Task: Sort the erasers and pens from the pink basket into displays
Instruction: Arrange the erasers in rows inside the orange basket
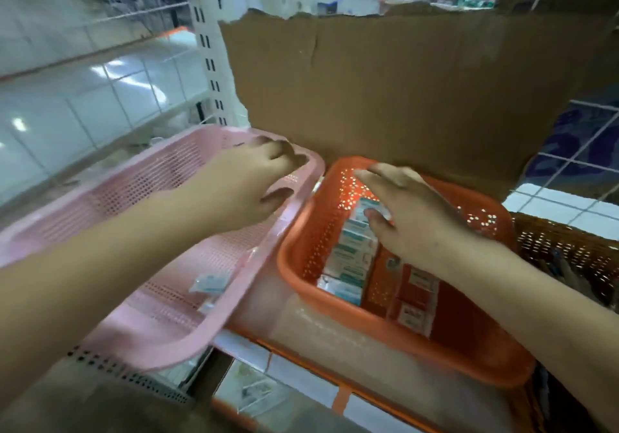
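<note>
Motion blur throughout. Left hand curls over the pink basket rim, fingertips smeared. The basket's left end is cut by the frame edge. Small packets inside it are too blurred to identify. Right hand covers the far part of the packet row in the orange basket; touching or hovering, can't tell. Print on red boxes unreadable. Brown wicker basket cut off at right, contents dark. Cardboard sheet hides the shelf back.
</note>
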